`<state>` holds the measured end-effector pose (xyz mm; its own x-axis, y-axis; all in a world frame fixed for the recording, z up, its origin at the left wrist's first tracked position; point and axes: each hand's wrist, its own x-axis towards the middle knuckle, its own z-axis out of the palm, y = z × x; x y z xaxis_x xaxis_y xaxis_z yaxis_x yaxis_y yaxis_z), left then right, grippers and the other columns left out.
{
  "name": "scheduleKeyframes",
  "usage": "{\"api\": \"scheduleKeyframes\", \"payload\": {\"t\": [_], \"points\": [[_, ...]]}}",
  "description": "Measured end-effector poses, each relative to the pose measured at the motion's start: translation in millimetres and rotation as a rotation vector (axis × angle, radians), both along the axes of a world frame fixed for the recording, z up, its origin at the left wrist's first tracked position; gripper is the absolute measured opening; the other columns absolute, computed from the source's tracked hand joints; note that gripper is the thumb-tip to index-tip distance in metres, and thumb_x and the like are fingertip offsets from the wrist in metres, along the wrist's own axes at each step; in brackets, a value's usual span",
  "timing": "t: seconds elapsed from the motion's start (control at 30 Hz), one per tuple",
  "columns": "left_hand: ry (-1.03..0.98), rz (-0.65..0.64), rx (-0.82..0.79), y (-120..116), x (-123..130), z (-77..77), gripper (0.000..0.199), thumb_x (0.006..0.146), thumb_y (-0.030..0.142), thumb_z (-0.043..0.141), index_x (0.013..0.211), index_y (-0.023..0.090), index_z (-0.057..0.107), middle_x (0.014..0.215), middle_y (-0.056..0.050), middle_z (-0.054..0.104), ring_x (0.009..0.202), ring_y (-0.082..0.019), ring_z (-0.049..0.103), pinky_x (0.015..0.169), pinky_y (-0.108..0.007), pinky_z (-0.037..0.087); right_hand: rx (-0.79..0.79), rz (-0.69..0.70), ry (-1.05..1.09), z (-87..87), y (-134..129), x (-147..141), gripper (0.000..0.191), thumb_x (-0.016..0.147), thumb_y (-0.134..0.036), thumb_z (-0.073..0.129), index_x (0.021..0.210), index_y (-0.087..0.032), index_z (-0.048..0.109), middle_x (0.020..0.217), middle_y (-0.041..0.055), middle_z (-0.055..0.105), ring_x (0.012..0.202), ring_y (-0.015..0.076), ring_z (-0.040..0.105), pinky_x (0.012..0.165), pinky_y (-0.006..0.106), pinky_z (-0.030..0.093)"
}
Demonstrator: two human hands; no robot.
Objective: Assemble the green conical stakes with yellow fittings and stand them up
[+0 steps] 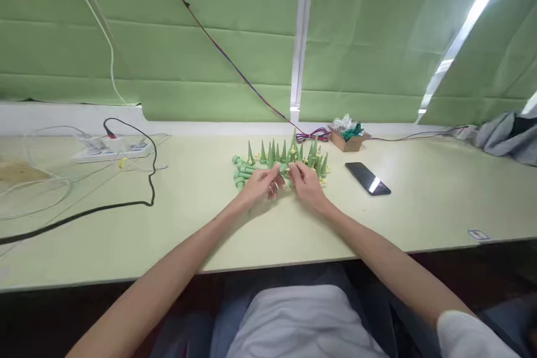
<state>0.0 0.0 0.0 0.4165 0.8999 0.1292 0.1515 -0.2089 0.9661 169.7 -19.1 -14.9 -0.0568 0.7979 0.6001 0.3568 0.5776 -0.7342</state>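
Note:
My left hand is closed in a pinch on a light green plastic piece, which points toward my other hand. Close beside it, my right hand has thumb and fingertips pressed together at the piece's other end; what lies between them is too small to make out. Just behind both hands stand several green cone-shaped spikes, with small yellow parts among them. Left of my left hand, several light green rod-like pieces with thick ends lie in a bunch. The fingers partly hide the pieces nearest them.
A black phone lies to the right on the table. Behind it sits a small cardboard box with clear and green wrapping. At left are a power strip and a black cable. Grey cloth lies far right.

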Motion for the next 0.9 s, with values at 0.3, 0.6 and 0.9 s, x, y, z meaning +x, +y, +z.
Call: {"api": "scheduleKeyframes", "payload": {"t": [0.3, 0.6, 0.9], "points": [[0.045, -0.046, 0.032, -4.7, -3.1, 8.0, 0.058, 0.087, 0.069, 0.051, 0.078, 0.014, 0.063, 0.066, -0.005, 0.063, 0.047, -0.012, 0.055, 0.046, -0.025, 0.046, -0.017, 0.042, 0.000, 1.4, -1.1, 2.2, 0.042, 0.102, -0.052, 0.037, 0.073, -0.023, 0.042, 0.060, -0.0033, 0.046, 0.052, 0.0129, 0.043, 0.056, 0.028, 0.034], [0.157, -0.003, 0.183, -13.8, -5.9, 12.1, 0.042, 0.088, 0.059, 0.057, 0.080, 0.018, 0.055, 0.055, 0.002, 0.056, 0.045, -0.012, 0.051, 0.047, -0.024, 0.042, -0.051, 0.057, 0.027, -1.4, 1.0, 1.9, 0.042, 0.101, -0.055, 0.036, 0.072, -0.024, 0.037, 0.058, -0.0026, 0.046, 0.053, 0.0142, 0.044, 0.052, 0.028, 0.033], [0.155, 0.028, 0.375, -9.9, -5.4, 6.3, 0.033, 0.086, 0.050, 0.063, 0.085, 0.018, 0.055, 0.087, -0.002, 0.057, 0.054, -0.009, 0.054, 0.048, -0.023, 0.045, -0.052, 0.038, 0.034, -0.2, 0.5, 2.2, 0.046, 0.099, -0.059, 0.036, 0.067, -0.025, 0.035, 0.054, -0.0026, 0.041, 0.050, 0.0143, 0.040, 0.050, 0.029, 0.031]]}}
